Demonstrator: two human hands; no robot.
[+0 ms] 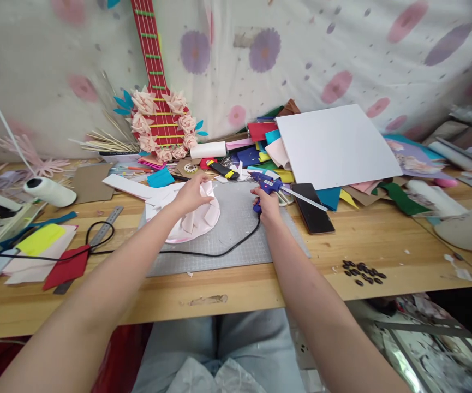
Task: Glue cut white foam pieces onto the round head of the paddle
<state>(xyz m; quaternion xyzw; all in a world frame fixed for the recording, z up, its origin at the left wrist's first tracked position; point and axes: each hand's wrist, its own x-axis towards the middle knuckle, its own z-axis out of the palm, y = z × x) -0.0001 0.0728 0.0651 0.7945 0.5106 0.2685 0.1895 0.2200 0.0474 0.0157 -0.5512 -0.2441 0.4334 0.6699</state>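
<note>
On the grey cutting mat point(236, 240), at 12 o'clock on the wooden surface point(383, 245), a pink paper petal disc point(192, 221) looks part-built. Left hand point(192, 194) presses its petals; right hand point(265, 203) grips the blue glue gun point(269, 184), gluing unfinished.

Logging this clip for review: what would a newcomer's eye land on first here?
Probably the tall red paper guitar ringed with pale pink paper flowers, leaning on the flowered cloth at the back. Next, mid-table on the grey cutting mat, the left hand presses on a pale pink folded-paper piece while the right hand grips a blue glue gun. A large white sheet tops the coloured scraps at right.
</note>
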